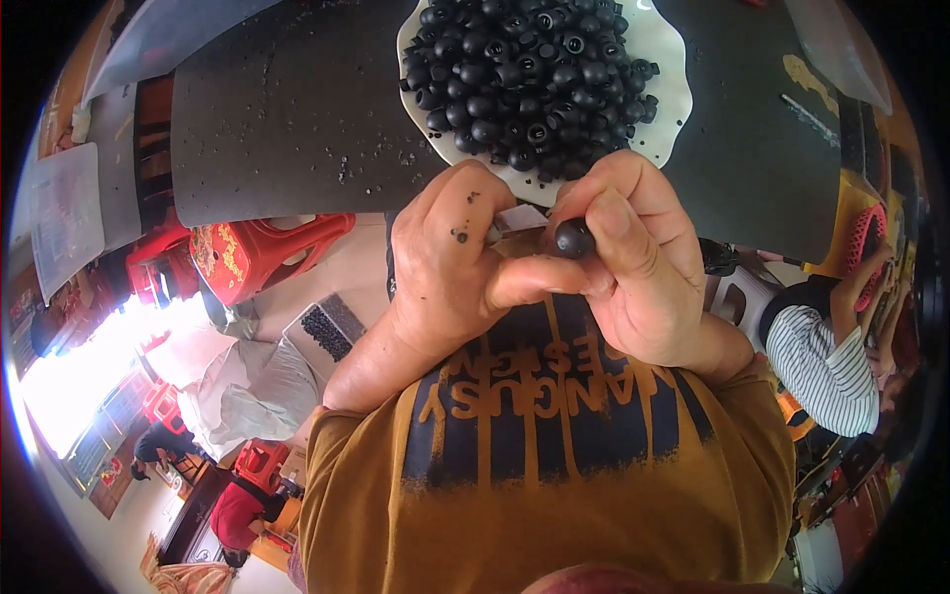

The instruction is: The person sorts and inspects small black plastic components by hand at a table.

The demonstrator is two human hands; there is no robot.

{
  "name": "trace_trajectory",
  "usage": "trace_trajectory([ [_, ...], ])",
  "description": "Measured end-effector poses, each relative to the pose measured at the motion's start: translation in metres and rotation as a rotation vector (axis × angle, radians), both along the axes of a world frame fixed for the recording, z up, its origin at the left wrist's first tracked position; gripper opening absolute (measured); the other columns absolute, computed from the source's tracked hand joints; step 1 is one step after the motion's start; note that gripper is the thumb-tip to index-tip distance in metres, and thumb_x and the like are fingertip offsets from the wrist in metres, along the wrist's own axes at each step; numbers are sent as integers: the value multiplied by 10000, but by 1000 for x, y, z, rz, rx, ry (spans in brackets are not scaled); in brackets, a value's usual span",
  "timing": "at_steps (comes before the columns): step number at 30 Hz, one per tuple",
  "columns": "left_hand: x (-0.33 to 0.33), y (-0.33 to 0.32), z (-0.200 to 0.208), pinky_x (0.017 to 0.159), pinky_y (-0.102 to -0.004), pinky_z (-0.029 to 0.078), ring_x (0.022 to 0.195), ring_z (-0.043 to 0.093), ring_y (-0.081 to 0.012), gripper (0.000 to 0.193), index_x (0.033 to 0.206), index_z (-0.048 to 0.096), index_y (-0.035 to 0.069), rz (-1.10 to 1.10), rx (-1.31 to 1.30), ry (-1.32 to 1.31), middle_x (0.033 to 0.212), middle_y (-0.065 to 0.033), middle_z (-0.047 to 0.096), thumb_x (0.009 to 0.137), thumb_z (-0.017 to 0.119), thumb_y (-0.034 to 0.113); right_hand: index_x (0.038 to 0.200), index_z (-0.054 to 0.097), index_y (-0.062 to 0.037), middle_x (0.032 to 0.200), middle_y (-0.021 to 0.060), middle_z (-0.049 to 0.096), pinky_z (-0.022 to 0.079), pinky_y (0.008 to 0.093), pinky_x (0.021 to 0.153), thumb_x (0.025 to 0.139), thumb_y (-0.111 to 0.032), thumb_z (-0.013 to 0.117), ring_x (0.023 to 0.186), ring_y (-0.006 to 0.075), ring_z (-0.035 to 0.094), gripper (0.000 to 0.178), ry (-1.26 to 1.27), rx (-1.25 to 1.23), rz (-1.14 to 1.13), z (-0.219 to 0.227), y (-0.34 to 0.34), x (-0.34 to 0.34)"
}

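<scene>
Between the thumb and fingers of my right hand (pixel 648 262) sits a small round black plastic part (pixel 573 239), its smooth dome showing. My left hand (pixel 445 257) is closed on a thin, flat, pale blade-like piece (pixel 521 219), mostly hidden by the fingers. Its thumb reaches across beneath the black part, up to the right fingers. Small black crumbs stick to the back of the left hand. Just beyond both hands, a white scalloped plate (pixel 675 59) carries a heap of similar black parts (pixel 534 74), some showing hollow openings.
The dark tabletop (pixel 287 119) has black crumbs scattered on its left side. A thin stick-like tool (pixel 809 117) lies at the right. A red stool (pixel 262 252) and a box of black parts (pixel 332 327) stand at lower left. Another person in a striped top (pixel 826 356) is at right.
</scene>
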State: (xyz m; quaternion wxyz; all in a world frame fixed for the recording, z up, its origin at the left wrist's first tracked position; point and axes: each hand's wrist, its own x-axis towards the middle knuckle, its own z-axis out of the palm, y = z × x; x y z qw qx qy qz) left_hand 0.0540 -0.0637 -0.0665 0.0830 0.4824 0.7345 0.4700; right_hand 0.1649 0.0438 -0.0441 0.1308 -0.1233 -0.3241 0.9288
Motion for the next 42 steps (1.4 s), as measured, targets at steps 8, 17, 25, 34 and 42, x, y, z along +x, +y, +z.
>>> trace_trajectory([
  [8, -4, -2, 30, 551, -321, 458, 629, 562, -266, 404, 865, 526, -1, -170, -54, -373, 741, -129, 544, 715, 703, 331, 998, 453, -5, 886, 27, 517, 408, 191, 720, 930, -162, 422, 790, 50, 480, 174, -24, 463, -21, 1, 4, 0],
  [17, -16, 6, 54, 588, -297, 430, 641, 524, -203, 271, 889, 511, -3, -322, -220, -559, 737, -114, 519, 834, 584, 252, 1061, 389, 7, 918, 73, 523, 403, 193, 688, 934, -111, 378, 755, 65, 468, 174, -32, 604, -35, 12, 7, 3],
  [25, -113, 7, 89, 459, -183, 325, 524, 422, -73, 281, 906, 505, 40, -194, 290, -810, 647, 18, 453, 905, 430, 311, 1065, 408, 7, 711, -27, 424, 300, 169, 553, 906, -65, 434, 623, 22, 354, 177, 1, 662, -112, 8, 14, 8],
  [34, -133, 3, 89, 325, -167, 192, 415, 261, -36, 321, 1057, 489, -12, -85, 450, -1133, 608, 32, 296, 912, 449, 271, 980, 472, 5, 711, -34, 447, 295, 160, 526, 866, -18, 498, 595, 13, 361, 120, -107, 777, -395, 1, 37, 14],
  [42, -64, -30, -4, 331, -187, 235, 423, 258, -48, 197, 985, 440, 24, -54, 493, -1584, 623, 13, 319, 943, 373, 205, 929, 577, -37, 765, 68, 501, 409, 273, 594, 765, -35, 591, 658, 181, 510, 165, -378, 1669, -389, -5, 103, 2],
])
